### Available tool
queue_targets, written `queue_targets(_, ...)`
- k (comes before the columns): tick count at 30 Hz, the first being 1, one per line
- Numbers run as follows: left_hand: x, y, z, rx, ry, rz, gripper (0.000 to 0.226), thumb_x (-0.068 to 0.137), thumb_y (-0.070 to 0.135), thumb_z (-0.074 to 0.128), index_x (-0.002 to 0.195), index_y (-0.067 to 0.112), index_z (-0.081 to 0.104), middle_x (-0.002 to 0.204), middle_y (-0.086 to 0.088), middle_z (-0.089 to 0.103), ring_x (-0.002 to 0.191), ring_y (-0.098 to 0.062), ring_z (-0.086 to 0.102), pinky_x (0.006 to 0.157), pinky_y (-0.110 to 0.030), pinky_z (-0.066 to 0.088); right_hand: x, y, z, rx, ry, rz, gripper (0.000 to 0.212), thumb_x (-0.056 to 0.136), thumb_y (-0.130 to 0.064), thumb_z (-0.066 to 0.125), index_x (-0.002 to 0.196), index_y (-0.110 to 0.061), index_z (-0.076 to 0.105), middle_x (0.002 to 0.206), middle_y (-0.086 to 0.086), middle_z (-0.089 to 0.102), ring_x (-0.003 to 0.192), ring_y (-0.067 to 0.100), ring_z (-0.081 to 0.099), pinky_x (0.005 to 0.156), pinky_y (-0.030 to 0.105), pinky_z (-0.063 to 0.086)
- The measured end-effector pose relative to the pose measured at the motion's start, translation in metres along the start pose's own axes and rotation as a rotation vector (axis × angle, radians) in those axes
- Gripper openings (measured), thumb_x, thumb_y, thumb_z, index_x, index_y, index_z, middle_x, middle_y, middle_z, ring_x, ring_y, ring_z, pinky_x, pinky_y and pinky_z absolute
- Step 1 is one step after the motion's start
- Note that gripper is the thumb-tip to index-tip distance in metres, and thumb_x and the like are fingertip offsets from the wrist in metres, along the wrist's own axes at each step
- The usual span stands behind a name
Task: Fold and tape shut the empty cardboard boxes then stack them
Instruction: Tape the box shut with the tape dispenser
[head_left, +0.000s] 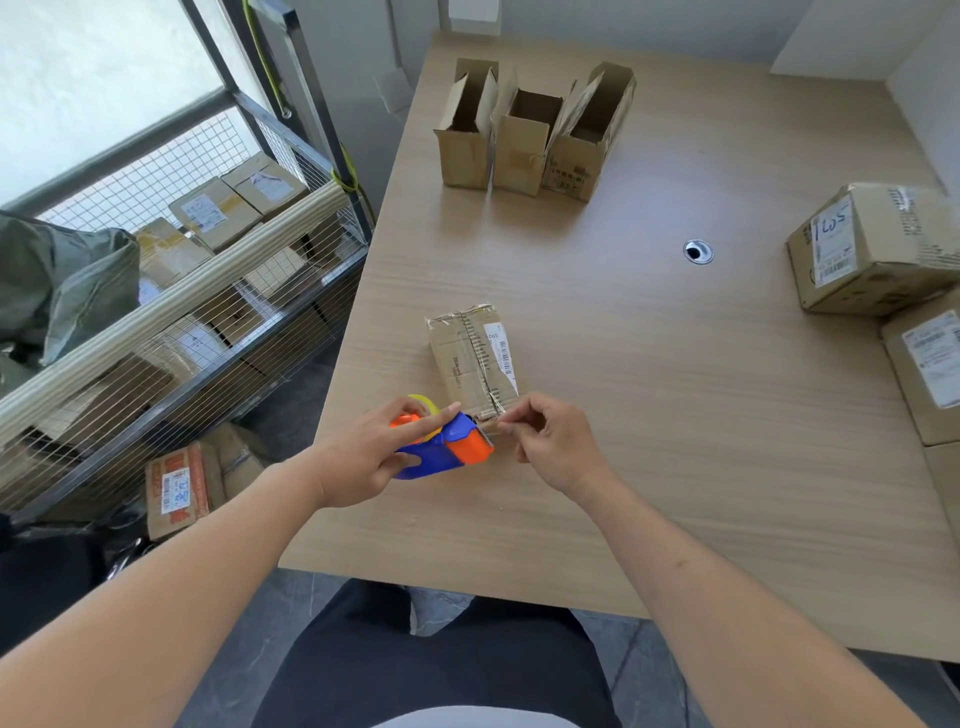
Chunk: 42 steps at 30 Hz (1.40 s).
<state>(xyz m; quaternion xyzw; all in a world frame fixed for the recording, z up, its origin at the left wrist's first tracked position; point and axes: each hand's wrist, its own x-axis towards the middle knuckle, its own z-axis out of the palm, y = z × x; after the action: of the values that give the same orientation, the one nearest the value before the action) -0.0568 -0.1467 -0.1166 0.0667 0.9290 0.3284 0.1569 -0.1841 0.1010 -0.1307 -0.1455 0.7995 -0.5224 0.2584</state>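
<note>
Closed box lies flat near the table's near-left edge, long axis running near-far, near end touching your hands. Your left hand grips the blue-orange tape dispenser, index finger laid along its top, cutter facing right at the box's near end. Your right hand pinches the tape end just off the cutter. Box lies just beyond both hands, so I'd pull the strip away from you along that seam. Three open boxes stand far, well apart; sealed boxes sit right.
</note>
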Motion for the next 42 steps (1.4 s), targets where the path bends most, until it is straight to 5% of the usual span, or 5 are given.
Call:
queue_targets(8, -0.012, -0.021, -0.016, -0.02, -0.101, -0.157, 0.079, 0.105, 0.02, 0.054, 0.152, 0.065, 0.011, 0.123, 0.013, 0.038, 0.103, -0.011, 0.049, 0.099, -0.032, 0.043, 0.011, 0.018, -0.048, 0.076, 0.076, 0.217, 0.007, 0.089, -0.003, 0.076, 0.085, -0.006, 0.07, 0.068, 0.002, 0.06, 0.054, 0.021, 0.056, 0.061, 0.051, 0.063)
queue_targets(22, 0.004, -0.023, -0.012, -0.141, -0.198, -0.372, 0.066, 0.106, 0.027, 0.048, 0.148, 0.069, 0.02, 0.114, 0.014, 0.044, 0.096, -0.014, 0.054, 0.093, -0.037, 0.047, 0.043, 0.032, -0.035, -0.011, 0.065, 0.243, 0.01, 0.088, -0.015, 0.079, 0.084, -0.025, 0.08, 0.083, -0.002, 0.072, 0.054, 0.01, 0.05, 0.053, 0.032, 0.059)
queue_targets(30, 0.023, -0.016, -0.013, -0.047, -0.217, -0.4, 0.065, 0.105, 0.023, 0.042, 0.154, 0.059, 0.02, 0.112, 0.01, 0.043, 0.093, -0.013, 0.051, 0.086, -0.033, 0.043, 0.045, 0.044, -0.037, 0.027, -0.115, 0.3, 0.033, 0.098, -0.028, 0.068, 0.128, -0.04, 0.065, 0.109, -0.009, 0.071, 0.071, 0.017, 0.063, 0.051, 0.032, 0.056)
queue_targets(34, 0.024, -0.016, -0.014, -0.053, -0.224, -0.397, 0.065, 0.105, 0.023, 0.043, 0.153, 0.061, 0.02, 0.112, 0.01, 0.044, 0.097, -0.016, 0.052, 0.093, -0.036, 0.044, 0.04, 0.054, -0.026, -0.167, 0.027, 0.021, 0.025, 0.089, -0.023, 0.065, 0.107, -0.04, 0.067, 0.109, -0.012, 0.066, 0.062, 0.012, 0.057, 0.063, 0.038, 0.055)
queue_targets(42, 0.026, -0.022, -0.015, -0.065, -0.244, -0.388, 0.066, 0.105, 0.024, 0.044, 0.152, 0.064, 0.02, 0.114, 0.011, 0.043, 0.098, -0.016, 0.051, 0.091, -0.034, 0.042, 0.062, 0.04, -0.014, -0.705, 0.061, -0.512, 0.042, 0.069, -0.062, 0.082, 0.096, -0.032, 0.071, 0.101, -0.005, 0.05, 0.09, 0.018, 0.046, 0.083, 0.035, 0.041)
